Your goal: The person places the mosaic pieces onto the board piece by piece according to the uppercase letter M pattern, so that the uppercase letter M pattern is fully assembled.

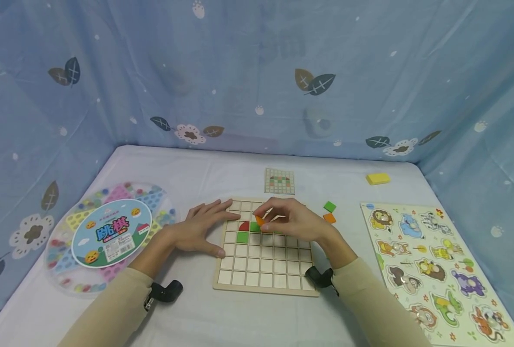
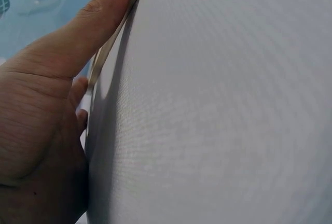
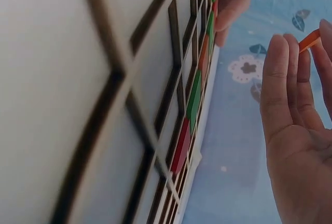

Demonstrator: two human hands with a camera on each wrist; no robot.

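Note:
Between thumb and fingertips, my right hand [image 1: 295,220] pinches an orange tile [image 1: 259,220], held above a wooden grid board [image 1: 265,290]. In the right wrist view the orange tile [image 3: 309,40] is clear of the board. My left hand [image 1: 198,229] lies with fingers extended at the board's left edge, its thumb touching the rim [image 2: 108,50] in the left wrist view. Set in the grid are a red curved-edge tile [image 1: 244,226], a green tile [image 1: 254,227] and another green square [image 1: 242,237]. My right hand hides part of that row.
A small pattern card [image 1: 280,181] lies behind the board. To the right are a loose green tile [image 1: 329,206], a loose orange tile [image 1: 329,218], a yellow block [image 1: 377,179] and an animal puzzle board [image 1: 413,253]. A round Chinese checkers set [image 1: 111,233] sits at left.

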